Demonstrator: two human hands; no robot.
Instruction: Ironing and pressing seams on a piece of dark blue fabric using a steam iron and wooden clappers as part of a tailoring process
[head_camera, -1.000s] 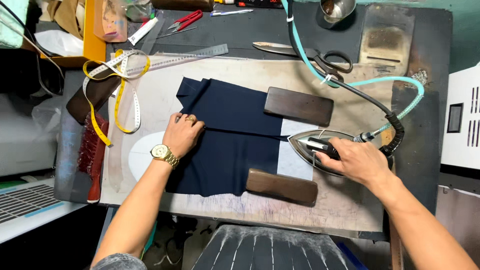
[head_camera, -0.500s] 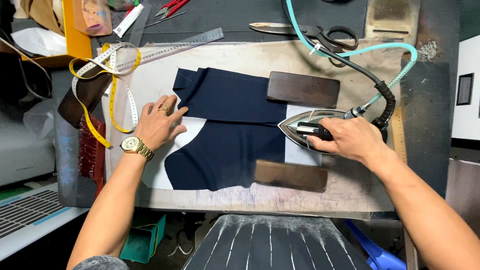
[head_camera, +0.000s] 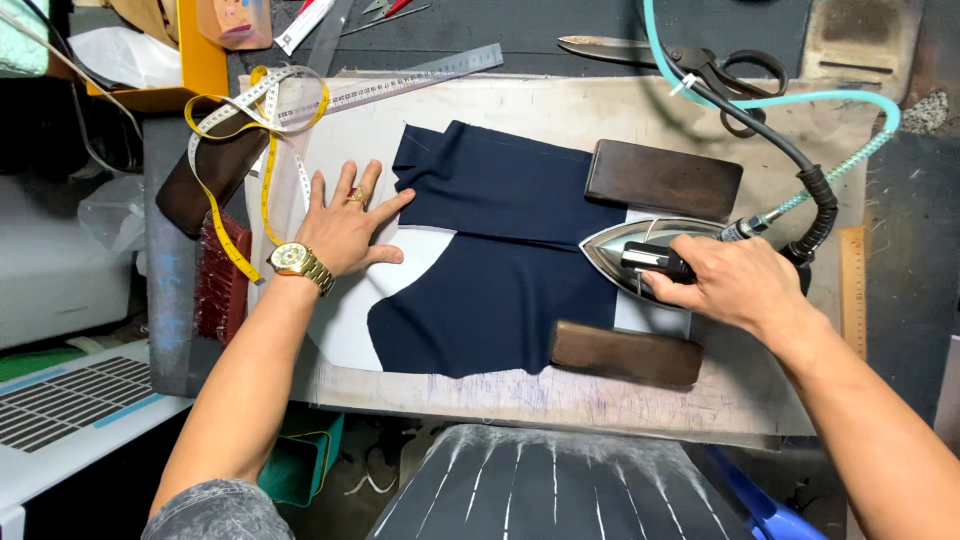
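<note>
A dark navy fabric piece (head_camera: 490, 250) lies on the pale pressing board (head_camera: 540, 110), partly over a white pattern piece (head_camera: 352, 320). My left hand (head_camera: 345, 225), with a gold watch and a ring, rests flat with fingers spread at the fabric's left edge. My right hand (head_camera: 730, 285) grips the black handle of a silver steam iron (head_camera: 625, 245), whose tip rests on the fabric's right edge. Two dark wooden blocks sit by the iron, one (head_camera: 662, 180) above it and one (head_camera: 625, 352) below it.
A yellow tape measure (head_camera: 245, 130) loops over a dark brush at the left. A metal ruler (head_camera: 400, 85) and large scissors (head_camera: 680, 60) lie at the back. The iron's black cord and teal hose (head_camera: 800, 100) arc at the right. A striped cloth (head_camera: 550, 490) hangs in front.
My left hand slid left off the fabric's middle to its left edge and flattened. The iron moved left, its tip now on the fabric.
</note>
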